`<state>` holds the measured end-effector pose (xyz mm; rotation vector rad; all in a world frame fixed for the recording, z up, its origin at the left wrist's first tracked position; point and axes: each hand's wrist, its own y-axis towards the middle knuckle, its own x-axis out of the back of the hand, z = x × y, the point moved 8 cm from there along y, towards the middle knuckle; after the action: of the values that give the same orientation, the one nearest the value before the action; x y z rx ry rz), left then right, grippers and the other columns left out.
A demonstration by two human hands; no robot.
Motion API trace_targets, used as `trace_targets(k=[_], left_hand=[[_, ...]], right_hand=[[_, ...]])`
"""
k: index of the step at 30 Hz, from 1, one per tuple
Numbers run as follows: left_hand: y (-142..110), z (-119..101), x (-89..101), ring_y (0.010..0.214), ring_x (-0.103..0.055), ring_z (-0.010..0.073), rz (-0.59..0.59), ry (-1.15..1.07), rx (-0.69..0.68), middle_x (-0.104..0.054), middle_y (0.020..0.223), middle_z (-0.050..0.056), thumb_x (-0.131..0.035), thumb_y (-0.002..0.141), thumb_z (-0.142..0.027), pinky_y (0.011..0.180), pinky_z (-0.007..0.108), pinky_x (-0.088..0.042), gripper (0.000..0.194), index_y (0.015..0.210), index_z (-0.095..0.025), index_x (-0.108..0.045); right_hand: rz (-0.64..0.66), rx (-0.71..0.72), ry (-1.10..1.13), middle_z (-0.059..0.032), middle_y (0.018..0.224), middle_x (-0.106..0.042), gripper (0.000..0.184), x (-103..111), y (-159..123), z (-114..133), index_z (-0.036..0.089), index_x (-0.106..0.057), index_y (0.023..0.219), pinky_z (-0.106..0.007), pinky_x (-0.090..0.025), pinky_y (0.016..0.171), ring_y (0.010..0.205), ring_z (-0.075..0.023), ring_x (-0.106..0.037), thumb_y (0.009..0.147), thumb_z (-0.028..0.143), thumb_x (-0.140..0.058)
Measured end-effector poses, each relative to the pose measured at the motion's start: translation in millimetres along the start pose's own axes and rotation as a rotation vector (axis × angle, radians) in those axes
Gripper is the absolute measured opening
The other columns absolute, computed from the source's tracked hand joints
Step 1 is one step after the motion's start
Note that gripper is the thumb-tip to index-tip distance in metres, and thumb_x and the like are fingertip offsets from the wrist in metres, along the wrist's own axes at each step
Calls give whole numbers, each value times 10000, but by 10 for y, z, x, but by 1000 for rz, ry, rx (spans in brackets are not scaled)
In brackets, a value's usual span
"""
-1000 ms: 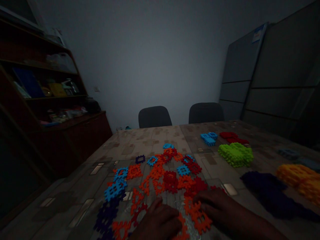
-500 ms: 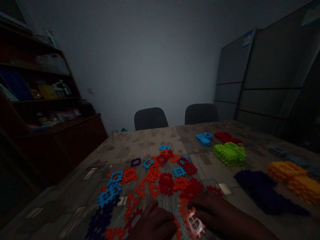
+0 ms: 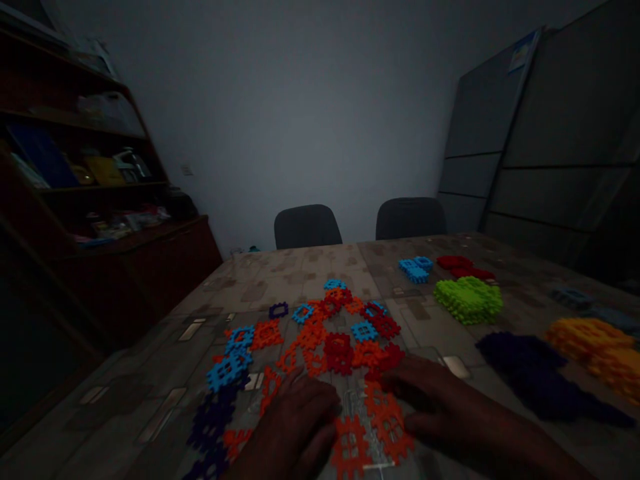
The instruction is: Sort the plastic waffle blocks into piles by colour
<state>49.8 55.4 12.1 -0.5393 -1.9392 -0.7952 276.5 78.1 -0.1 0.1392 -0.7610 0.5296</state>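
Left hand (image 3: 300,417): over the orange pieces (image 3: 351,443)
Right hand (image 3: 430,393): at the red pieces (image 3: 391,360)
Right side: green stack (image 3: 469,299), yellow stack (image 3: 595,347)
Far edge: two chairs (image 3: 308,227)

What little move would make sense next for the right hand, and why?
Probably to pinch the red pieces by the fingertips of the right hand. They look within easy reach and lie mixed among orange pieces, while a separate red pile sits toward the far right of the table.
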Motion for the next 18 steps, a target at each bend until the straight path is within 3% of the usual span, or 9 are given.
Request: trace_targets(k=[2, 5, 7, 9, 12, 15, 18], left_hand=[[-30, 14, -20, 1143, -730, 280, 47, -16, 30, -766, 1234, 81, -721, 974, -276, 1182, 552, -475, 285, 1251, -226, -672], [-81, 30, -139, 1306, -644, 361, 142, -51, 31, -679, 1432, 145, -852, 887, -513, 1218, 628, -398, 727, 1483, -238, -541], [-87, 16, -230, 1378, -584, 372, 224, -106, 40, -621, 1503, 158, -855, 863, -588, 1264, 668, -278, 884, 1572, -260, -441], [-63, -11, -277, 1388, -566, 363, 296, -147, 83, -618, 1490, 157, -845, 890, -536, 1282, 687, -195, 869, 1589, -258, -410], [-13, -91, -263, 1398, -547, 348, 366, -182, 136, -619, 1477, 142, -807, 916, -327, 1294, 689, -149, 772, 1578, -253, -416], [-18, -181, -243, 1425, -523, 324, 415, -261, 110, -595, 1515, 99, -768, 919, -216, 1313, 651, -143, 751, 1573, -291, -407], [-73, -188, -256, 1437, -514, 321, 413, -310, 70, -573, 1529, 87, -791, 940, -255, 1314, 657, -125, 765, 1582, -309, -379]], right_hand=[[66, -46, -15, -59, 1561, -586, 689, -68, -35, -43, 308, -652, 1441, -440, -365, 1196, 1426, -302, -508, 771, 157, -694], [157, -69, -54, -60, 1641, -507, 785, -160, -65, -50, 313, -607, 1503, -472, -307, 1248, 1507, -331, -423, 743, 166, -739], [198, -49, -80, -75, 1664, -478, 821, -196, -66, -16, 302, -582, 1531, -508, -287, 1263, 1534, -357, -384, 740, 177, -763], [224, -55, -114, -104, 1687, -440, 818, -215, -64, -16, 281, -572, 1542, -552, -266, 1270, 1560, -391, -334, 754, 197, -774], [228, -73, -193, -135, 1702, -403, 768, -223, -68, -64, 260, -574, 1539, -594, -234, 1274, 1583, -409, -281, 794, 209, -753], [217, -58, -253, -140, 1657, -453, 692, -226, -70, -84, 255, -618, 1476, -596, -233, 1272, 1561, -391, -331, 799, 209, -749], [205, -15, -247, -150, 1557, -539, 577, -226, -68, -30, 227, -662, 1354, -575, -324, 1233, 1487, -377, -432, 784, 214, -754]])
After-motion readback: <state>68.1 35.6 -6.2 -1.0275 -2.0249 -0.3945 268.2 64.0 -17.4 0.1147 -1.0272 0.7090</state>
